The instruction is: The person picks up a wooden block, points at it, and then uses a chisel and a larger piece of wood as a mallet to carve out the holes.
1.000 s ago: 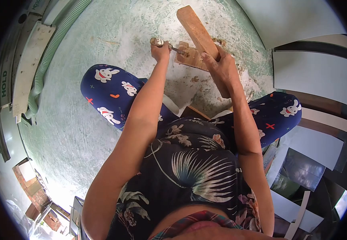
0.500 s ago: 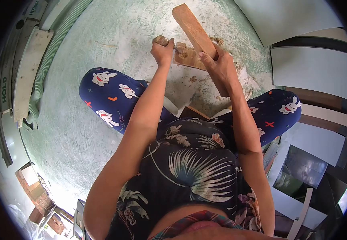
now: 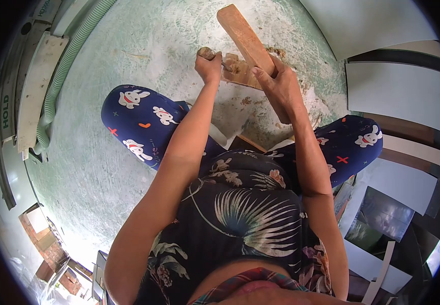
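My left hand (image 3: 208,70) is closed around a chisel, its round wooden handle end (image 3: 206,53) showing above the fist. A short stretch of its dark blade slants right from my fingers to a flat piece of wood (image 3: 242,79) on the floor. That piece has a rough, chipped hollow near the blade. My right hand (image 3: 282,84) grips a long, thick wooden block (image 3: 245,36), thumb on its near face. The block is tilted, its far end up and left, apart from the chisel handle. It hides the right part of the flat piece.
Wood chips (image 3: 276,52) and dust lie on the worn green floor (image 3: 143,30) around the workpiece. My bent knees flank it. A ribbed green hose (image 3: 60,76) and boards run along the left. Panels and sheets (image 3: 402,86) are stacked at the right.
My left hand and the chisel have shifted very slightly right and down. The wooden block in my right hand has barely moved.
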Demonstrator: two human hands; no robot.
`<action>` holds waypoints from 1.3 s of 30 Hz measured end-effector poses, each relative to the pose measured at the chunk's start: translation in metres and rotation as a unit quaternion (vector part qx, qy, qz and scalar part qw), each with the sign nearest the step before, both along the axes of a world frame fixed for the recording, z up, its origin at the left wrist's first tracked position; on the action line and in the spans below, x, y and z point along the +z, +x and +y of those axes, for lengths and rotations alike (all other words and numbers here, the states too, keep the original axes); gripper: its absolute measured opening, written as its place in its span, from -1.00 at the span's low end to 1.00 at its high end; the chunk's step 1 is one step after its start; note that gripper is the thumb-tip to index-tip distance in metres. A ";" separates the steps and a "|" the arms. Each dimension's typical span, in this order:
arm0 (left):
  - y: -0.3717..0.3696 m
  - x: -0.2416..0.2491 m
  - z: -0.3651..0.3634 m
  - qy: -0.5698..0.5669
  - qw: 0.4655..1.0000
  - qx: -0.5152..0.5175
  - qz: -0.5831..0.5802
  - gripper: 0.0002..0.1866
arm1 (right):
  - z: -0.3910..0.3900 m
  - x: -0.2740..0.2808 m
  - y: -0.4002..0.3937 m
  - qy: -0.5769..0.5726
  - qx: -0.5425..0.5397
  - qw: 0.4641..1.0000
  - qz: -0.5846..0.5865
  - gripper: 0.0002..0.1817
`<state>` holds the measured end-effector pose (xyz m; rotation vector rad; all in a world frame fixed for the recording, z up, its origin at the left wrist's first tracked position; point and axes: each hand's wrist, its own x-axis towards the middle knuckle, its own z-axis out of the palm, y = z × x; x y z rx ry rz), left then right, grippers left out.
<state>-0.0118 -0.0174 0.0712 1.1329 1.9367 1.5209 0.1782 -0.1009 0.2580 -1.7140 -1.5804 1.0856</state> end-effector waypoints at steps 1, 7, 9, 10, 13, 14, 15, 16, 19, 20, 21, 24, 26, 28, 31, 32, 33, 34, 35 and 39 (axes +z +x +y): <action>0.000 0.000 0.001 -0.002 1.000 -0.009 -0.003 -0.75 | -0.001 0.000 0.000 0.000 -0.002 1.000 0.008 -0.41; 0.000 -0.018 0.007 -0.014 0.999 -0.043 -0.014 -0.73 | 0.000 -0.001 0.000 -0.010 -0.002 1.000 0.011 -0.41; 0.002 -0.010 0.006 -0.016 0.999 -0.045 -0.003 -0.72 | 0.000 -0.001 0.000 -0.013 0.000 1.000 0.016 -0.41; 0.003 -0.006 0.006 -0.018 0.999 -0.045 0.005 -0.71 | -0.001 0.002 0.000 -0.015 0.001 1.000 0.021 -0.41; 0.008 0.015 0.000 -0.038 0.996 -0.068 0.045 -0.69 | -0.001 0.004 -0.001 -0.014 -0.001 1.000 0.022 -0.40; 0.008 0.017 -0.001 -0.047 0.994 -0.080 0.062 -0.68 | -0.001 0.004 -0.001 -0.013 -0.003 1.000 0.019 -0.40; 0.009 0.019 -0.002 -0.049 0.992 -0.083 0.081 -0.67 | -0.001 0.005 -0.002 -0.012 -0.003 1.000 0.017 -0.39; 0.010 0.022 -0.002 -0.050 0.990 -0.087 0.099 -0.65 | -0.001 0.005 -0.002 -0.010 -0.003 1.000 0.015 -0.38; 0.016 0.037 -0.006 -0.071 0.988 -0.103 0.094 -0.64 | -0.002 0.006 -0.002 0.008 -0.003 1.000 0.020 -0.34; 0.017 0.042 -0.008 -0.082 0.987 -0.108 0.082 -0.64 | -0.002 0.006 -0.002 0.015 -0.003 1.000 0.024 -0.32; 0.017 0.044 -0.008 -0.089 0.987 -0.117 0.068 -0.63 | -0.004 0.007 -0.002 0.020 -0.003 0.999 0.035 -0.31; 0.015 0.047 -0.009 -0.102 0.985 -0.131 0.040 -0.61 | -0.004 0.010 -0.006 0.057 0.014 0.996 0.066 -0.28; 0.017 0.047 -0.011 -0.104 0.986 -0.127 0.038 -0.63 | -0.004 0.001 -0.007 0.112 0.039 0.990 0.080 -0.30; 0.013 0.022 -0.007 -0.066 0.978 -0.159 0.121 -0.64 | -0.002 -0.015 -0.010 0.126 0.074 0.989 -0.001 -0.32; 0.017 0.031 -0.017 -0.066 0.982 -0.158 0.074 -0.67 | -0.001 -0.025 -0.013 0.067 0.120 0.983 -0.123 -0.31; 0.018 0.037 -0.020 -0.075 0.986 -0.148 0.031 -0.67 | -0.001 -0.025 -0.013 0.045 0.119 0.983 -0.136 -0.31; 0.017 0.034 -0.018 -0.064 0.985 -0.148 0.058 -0.66 | 0.000 -0.027 -0.014 0.021 0.121 0.981 -0.149 -0.32; 0.015 0.028 -0.016 -0.053 0.984 -0.148 0.083 -0.65 | 0.000 -0.029 -0.014 0.026 0.115 0.982 -0.149 -0.32; 0.016 0.033 -0.018 -0.043 0.982 -0.148 0.108 -0.64 | -0.001 -0.030 -0.013 0.029 0.109 0.982 -0.151 -0.33; 0.011 0.045 -0.024 -0.102 0.989 -0.090 0.049 -0.63 | -0.002 -0.032 -0.010 0.007 0.051 0.993 -0.105 -0.36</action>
